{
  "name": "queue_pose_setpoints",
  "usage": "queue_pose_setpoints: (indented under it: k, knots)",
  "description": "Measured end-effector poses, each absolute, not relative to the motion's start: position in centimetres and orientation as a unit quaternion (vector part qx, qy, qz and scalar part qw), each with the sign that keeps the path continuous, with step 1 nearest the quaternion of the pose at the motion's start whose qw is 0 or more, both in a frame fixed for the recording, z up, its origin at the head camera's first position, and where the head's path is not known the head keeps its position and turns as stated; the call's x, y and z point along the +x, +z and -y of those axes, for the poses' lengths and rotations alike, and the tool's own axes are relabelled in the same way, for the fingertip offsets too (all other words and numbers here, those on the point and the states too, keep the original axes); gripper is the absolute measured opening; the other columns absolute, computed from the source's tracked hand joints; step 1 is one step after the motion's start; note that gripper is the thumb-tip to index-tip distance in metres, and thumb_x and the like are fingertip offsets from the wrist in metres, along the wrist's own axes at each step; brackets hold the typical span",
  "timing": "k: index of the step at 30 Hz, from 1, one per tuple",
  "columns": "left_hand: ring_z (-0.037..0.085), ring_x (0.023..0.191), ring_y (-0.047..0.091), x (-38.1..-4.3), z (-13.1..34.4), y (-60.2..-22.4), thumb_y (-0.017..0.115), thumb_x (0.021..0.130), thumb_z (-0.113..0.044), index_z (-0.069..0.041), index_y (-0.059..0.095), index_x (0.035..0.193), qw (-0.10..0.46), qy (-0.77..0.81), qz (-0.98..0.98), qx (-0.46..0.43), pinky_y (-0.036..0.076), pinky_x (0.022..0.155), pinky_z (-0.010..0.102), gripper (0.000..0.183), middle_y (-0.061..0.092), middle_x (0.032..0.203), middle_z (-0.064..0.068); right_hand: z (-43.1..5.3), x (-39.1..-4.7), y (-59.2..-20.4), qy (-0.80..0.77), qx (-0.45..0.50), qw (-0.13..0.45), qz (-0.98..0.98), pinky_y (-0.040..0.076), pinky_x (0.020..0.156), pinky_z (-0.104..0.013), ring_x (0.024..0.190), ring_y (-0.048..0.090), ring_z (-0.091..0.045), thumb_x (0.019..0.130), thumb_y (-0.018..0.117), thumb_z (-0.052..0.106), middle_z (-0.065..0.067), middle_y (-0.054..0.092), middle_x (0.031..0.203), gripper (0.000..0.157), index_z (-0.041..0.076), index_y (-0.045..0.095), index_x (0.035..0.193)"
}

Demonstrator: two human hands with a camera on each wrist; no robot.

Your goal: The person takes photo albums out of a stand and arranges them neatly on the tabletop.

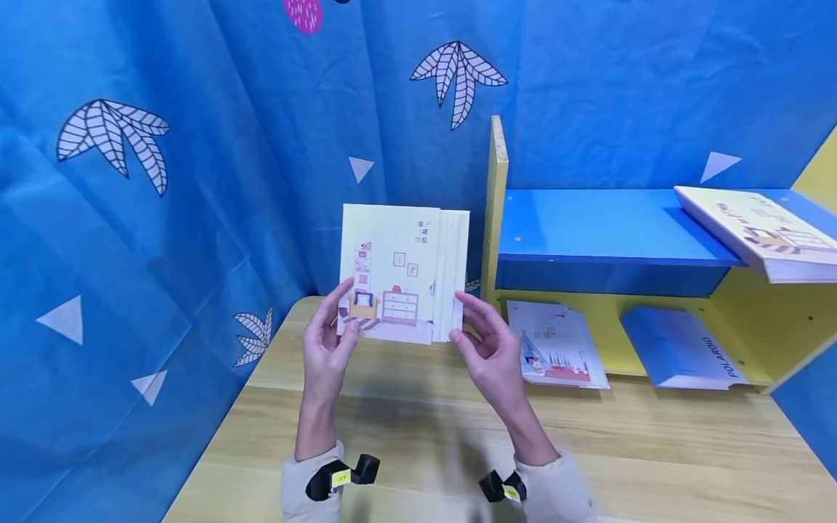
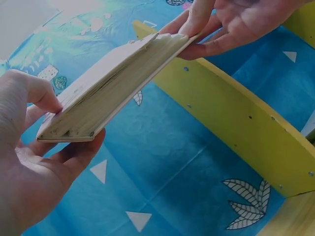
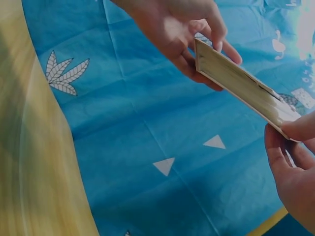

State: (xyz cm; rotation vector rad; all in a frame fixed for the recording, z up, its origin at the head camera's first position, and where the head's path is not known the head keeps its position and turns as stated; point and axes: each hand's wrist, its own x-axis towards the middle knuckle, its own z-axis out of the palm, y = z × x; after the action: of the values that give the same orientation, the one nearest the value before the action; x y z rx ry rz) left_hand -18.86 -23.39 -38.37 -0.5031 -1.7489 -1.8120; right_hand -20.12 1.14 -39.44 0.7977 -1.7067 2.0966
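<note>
Two pale sleeves, each with a black strap mount at the wrist, over the near part of a wood-grain counter.

Left hand: thumb on the cover, fingers behind, clamped on the lower left of a book. Right hand: thumb and fingers pinching the same book at its lower right edge.

One book, pale, square, cover printed with an armchair and a chest of drawers; held up in the air between both hands, touching neither counter nor shelf. Its cover stops short of the layered page edges at right. Step in hand, by judgement: a two-handed hold, cover towards the person. The next move calls for both pinches to stay even, so that the loose leaves do not splay or slip.

Edges and room: a yellow upright stands just right of the book; its true clearance is hard to judge from the head view. Any shift rightward should go in front of it. Free air lies to the left and towards the person.

Beyond, right: lower compartment, an illustrated book and a blue volume marked POLAROID, near edges past the yellow base. Above, a blue board bearing a thick book, overhanging the front edge.

Backdrop: blue curtain, leaf and triangle print.
</note>
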Motion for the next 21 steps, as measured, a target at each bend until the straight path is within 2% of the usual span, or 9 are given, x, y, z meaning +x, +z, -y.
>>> queue_pose_setpoints:
  k: [7, 13, 21]
  knots:
    - [0.033, 0.129, 0.05, -19.3, 23.8, -38.8, 0.053, 0.099, 0.007, -0.006, 0.051, 0.15, 0.285, -0.684, 0.649, -0.171, 0.052, 0.102, 0.027, 0.053, 0.048, 0.15, 0.013, -0.2, -20.9, -39.7, 0.742, 0.283, 0.149, 0.589, 0.056, 0.097, -0.038, 0.122, 0.063, -0.033, 0.094, 0.062, -0.015, -0.014, 0.06, 0.142, 0.055, 0.005, 0.055, 0.145]
    - [0.031, 0.128, 0.049, -19.3, 24.7, -39.3, 0.053, 0.1, 0.007, -0.005, 0.049, 0.151, 0.281, -0.693, 0.645, -0.159, 0.051, 0.102, 0.027, 0.053, 0.046, 0.15, 0.014, 0.8, -21.6, -40.5, 0.746, 0.285, 0.121, 0.59, 0.054, 0.099, -0.038, 0.124, 0.061, -0.032, 0.095, 0.059, -0.015, -0.011, 0.057, 0.146, 0.056, 0.007, 0.054, 0.147]
    - [0.031, 0.127, 0.051, -20.4, 25.4, -40.1, 0.051, 0.1, 0.007, -0.007, 0.05, 0.151, 0.274, -0.706, 0.639, -0.134, 0.052, 0.102, 0.028, 0.053, 0.048, 0.149, 0.012, 1.5, -22.3, -41.1, 0.753, 0.277, 0.086, 0.59, 0.056, 0.096, -0.037, 0.119, 0.061, -0.038, 0.097, 0.058, -0.014, -0.013, 0.061, 0.141, 0.056, 0.009, 0.054, 0.148]
